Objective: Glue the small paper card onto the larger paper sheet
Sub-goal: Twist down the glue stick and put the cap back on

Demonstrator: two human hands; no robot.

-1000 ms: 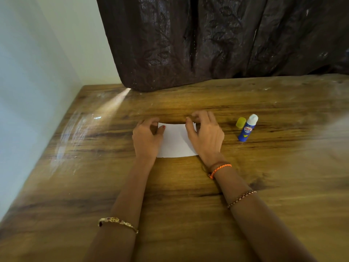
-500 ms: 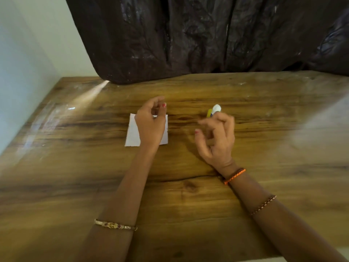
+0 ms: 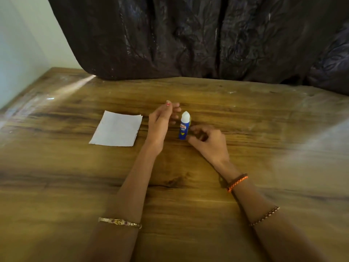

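A white paper sheet [image 3: 117, 129] lies flat on the wooden table [image 3: 188, 195], left of both hands; a second paper edge shows along its right side. A blue glue stick [image 3: 183, 129] with a bare white tip sits at the table's middle. My right hand [image 3: 208, 142] has its thumb and curled fingers round the stick's lower end. My left hand [image 3: 162, 121] hovers just left of the stick's tip, fingers relaxed, holding nothing. A sliver of the yellow cap [image 3: 190, 120] peeks out behind the stick.
A dark curtain [image 3: 188, 38] hangs along the table's far edge. A pale wall [image 3: 18, 44] runs down the left side. Bracelets circle both wrists.
My left hand lifted off the paper and moved right toward the glue stick. My right hand reached the stick and closed on its base. The view shifted right.
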